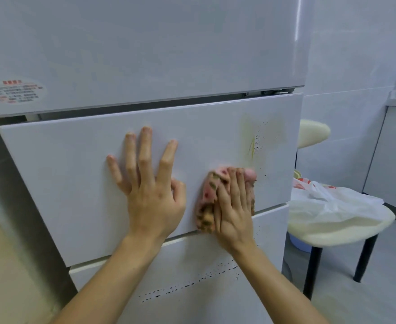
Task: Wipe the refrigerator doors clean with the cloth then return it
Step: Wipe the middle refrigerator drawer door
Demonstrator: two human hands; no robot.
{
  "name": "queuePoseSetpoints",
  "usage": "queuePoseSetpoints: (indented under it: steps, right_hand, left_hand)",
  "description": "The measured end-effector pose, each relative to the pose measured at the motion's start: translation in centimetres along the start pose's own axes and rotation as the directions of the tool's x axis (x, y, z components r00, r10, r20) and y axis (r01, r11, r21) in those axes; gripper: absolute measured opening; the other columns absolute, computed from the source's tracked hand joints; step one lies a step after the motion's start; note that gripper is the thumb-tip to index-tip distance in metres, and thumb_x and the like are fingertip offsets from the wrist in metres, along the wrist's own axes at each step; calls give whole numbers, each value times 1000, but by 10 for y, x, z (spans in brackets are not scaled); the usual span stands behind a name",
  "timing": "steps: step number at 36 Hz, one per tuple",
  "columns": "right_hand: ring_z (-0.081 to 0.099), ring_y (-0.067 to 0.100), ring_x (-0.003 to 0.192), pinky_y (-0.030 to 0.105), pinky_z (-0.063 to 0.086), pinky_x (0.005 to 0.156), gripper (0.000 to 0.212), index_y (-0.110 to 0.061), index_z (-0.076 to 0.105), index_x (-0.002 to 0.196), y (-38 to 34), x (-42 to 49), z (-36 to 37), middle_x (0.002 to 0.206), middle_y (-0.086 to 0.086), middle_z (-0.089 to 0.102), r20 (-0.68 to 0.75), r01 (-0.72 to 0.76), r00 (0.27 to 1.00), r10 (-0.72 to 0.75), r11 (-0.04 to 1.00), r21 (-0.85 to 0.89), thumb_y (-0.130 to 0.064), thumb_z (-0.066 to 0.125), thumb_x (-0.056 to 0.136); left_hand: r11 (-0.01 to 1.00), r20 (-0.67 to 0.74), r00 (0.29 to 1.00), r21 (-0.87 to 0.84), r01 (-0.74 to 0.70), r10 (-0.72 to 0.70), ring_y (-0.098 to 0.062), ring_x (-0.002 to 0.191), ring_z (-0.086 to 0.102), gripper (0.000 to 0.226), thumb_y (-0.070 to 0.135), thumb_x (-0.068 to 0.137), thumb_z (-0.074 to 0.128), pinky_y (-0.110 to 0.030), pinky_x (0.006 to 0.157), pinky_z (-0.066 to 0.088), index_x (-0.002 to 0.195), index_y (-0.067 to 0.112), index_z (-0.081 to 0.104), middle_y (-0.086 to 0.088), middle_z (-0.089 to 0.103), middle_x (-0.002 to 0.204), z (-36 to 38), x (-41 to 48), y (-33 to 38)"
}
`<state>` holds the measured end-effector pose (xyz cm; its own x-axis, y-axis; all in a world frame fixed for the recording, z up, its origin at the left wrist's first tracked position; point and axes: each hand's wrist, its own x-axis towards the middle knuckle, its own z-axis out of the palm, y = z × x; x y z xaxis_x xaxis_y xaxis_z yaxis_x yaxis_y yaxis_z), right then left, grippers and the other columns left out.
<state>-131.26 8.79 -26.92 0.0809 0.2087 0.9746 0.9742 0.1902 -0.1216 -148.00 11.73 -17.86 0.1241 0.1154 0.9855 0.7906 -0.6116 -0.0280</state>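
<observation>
A white refrigerator fills the view, with an upper door (145, 47), a middle drawer door (75, 178) and a lower door (180, 277). My left hand (150, 183) lies flat with spread fingers on the middle door. My right hand (234, 206) presses a bunched pink patterned cloth (209, 195) against the same door near its bottom right. A yellowish smear with dark specks (260, 141) marks the door above the cloth. Dark specks (192, 284) also run across the lower door.
A cream-cushioned stool (339, 228) with black legs stands right of the fridge, a white plastic bag (327, 199) on it. A second cream seat (313, 132) is behind. A white cabinet (393, 155) stands at far right. A label sticker (17, 92) sits on the upper door.
</observation>
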Motion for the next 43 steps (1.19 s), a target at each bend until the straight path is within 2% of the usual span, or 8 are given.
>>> queuePoseSetpoints:
  steps: [3,8,14,18,23,29,34,43]
  right_hand:
    - [17,34,159,45,5,132,52,-7,43,156,-1,57,-9,166,24,29,-68,-86,994,90,995,47,-18,40,105]
    - [23,40,157,50,10,131,50,-5,41,156,1,124,-15,165,25,32,-198,-115,972,125,992,59,-19,39,108]
    - [17,36,160,51,10,131,51,-10,35,158,16,68,0,167,24,29,-193,-104,975,110,994,42,-30,30,112]
    - [9,29,162,50,8,131,52,-22,29,163,25,-10,6,175,5,9,-102,-72,992,74,997,20,-31,30,111]
    - [5,23,163,46,4,132,66,-23,24,164,35,-11,-2,176,-3,0,-27,-18,999,17,1000,-24,-21,42,101]
    - [21,40,157,59,14,129,56,1,46,152,35,63,-20,164,27,29,-85,-67,994,70,997,44,-17,40,99]
    - [27,45,155,56,14,130,53,1,46,152,41,128,-25,163,29,34,-224,-68,972,77,996,50,-15,40,103]
    - [19,41,158,62,16,128,60,-15,32,161,49,28,-5,165,28,30,-189,-151,969,161,986,65,-18,41,101]
  left_hand:
    - [1000,6,1000,-8,13,-13,-34,162,14,72,8,81,58,-65,126,0,151,24,52,-14,25,171,-1,1,1]
    - [998,28,998,-21,-54,54,-33,161,18,69,11,86,61,-70,125,6,153,23,54,-15,27,171,4,4,10]
    - [997,27,996,4,-80,80,-36,161,18,67,21,90,64,-70,125,5,155,25,51,-13,28,171,11,4,15]
    - [996,48,995,23,-87,86,-36,162,12,69,33,91,64,-67,126,0,157,25,47,-14,23,173,12,4,13]
    - [996,71,994,31,-83,81,-37,162,11,69,35,91,63,-69,125,0,158,24,47,-15,22,173,12,4,16]
    - [999,51,998,23,-42,41,-37,161,14,71,29,85,67,-70,124,0,154,25,51,-14,27,171,12,8,22]
    - [998,58,997,34,-44,42,-41,160,15,74,24,82,65,-71,124,1,155,25,51,-13,27,171,13,11,29]
    - [997,106,994,74,-25,17,-51,157,16,77,43,85,66,-74,123,5,158,27,47,-21,25,170,19,14,42]
